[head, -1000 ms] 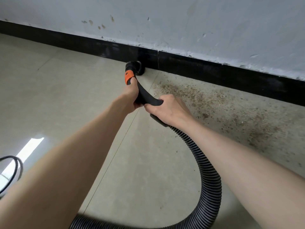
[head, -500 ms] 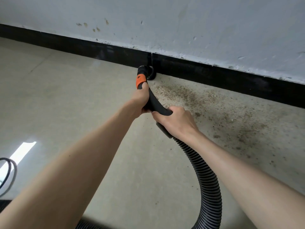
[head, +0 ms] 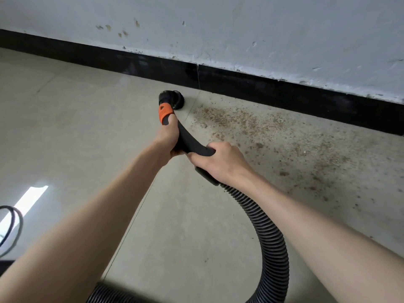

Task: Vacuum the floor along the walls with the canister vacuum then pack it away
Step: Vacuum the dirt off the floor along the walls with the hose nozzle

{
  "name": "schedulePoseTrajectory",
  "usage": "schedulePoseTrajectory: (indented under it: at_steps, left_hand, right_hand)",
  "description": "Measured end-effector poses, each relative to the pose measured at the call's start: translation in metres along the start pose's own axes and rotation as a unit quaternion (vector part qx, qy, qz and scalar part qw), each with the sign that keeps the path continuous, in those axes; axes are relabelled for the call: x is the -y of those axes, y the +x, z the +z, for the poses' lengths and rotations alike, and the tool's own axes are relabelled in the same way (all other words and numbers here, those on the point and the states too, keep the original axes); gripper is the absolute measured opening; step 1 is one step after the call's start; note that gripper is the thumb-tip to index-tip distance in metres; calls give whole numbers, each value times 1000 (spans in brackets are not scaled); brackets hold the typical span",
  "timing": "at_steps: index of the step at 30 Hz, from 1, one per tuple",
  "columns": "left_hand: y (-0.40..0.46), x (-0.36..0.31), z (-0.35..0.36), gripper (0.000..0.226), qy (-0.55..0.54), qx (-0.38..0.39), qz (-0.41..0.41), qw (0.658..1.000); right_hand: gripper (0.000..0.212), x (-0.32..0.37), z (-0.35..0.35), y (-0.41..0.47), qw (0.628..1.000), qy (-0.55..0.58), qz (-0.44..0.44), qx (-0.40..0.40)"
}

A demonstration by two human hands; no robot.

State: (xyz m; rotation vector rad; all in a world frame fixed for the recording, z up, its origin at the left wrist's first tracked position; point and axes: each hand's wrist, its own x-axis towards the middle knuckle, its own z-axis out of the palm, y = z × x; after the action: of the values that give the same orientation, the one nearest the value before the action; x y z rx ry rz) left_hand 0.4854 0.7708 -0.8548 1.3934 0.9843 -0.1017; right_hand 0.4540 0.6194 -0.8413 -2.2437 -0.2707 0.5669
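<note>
A black curved vacuum handle [head: 190, 141] with an orange collar [head: 165, 112] ends in a round black nozzle [head: 172, 99] pressed to the floor, a short way off the black skirting board [head: 262, 88]. My left hand [head: 167, 138] grips the handle just below the orange collar. My right hand [head: 218, 160] grips its rear end where the ribbed black hose [head: 269, 232] joins. The hose loops down and back along the bottom edge. Brown dirt [head: 251, 125] lies on the floor right of the nozzle. The canister is out of view.
A pale wall [head: 218, 29] with chipped paint rises above the skirting. A black cable loop [head: 13, 226] lies at the left edge beside a bright light reflection [head: 26, 200] on the beige tiled floor [head: 76, 127].
The nozzle was at the skirting board and has pulled back from it onto open floor, just left of the dirt patch. Both hands keep their grip.
</note>
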Motion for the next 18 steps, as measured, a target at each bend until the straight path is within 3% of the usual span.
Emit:
schedulePoseTrajectory:
  at_steps: [8,18]
  left_hand:
    - [-18,-2,23,41,22,53,2,998]
    - [-31,14,-5,37,-19,2,-18,1000]
  right_hand:
    - [42,-4,-9,-19,998,-16,39,-50]
    - [43,7,-6,-34,1000,-5,13,23]
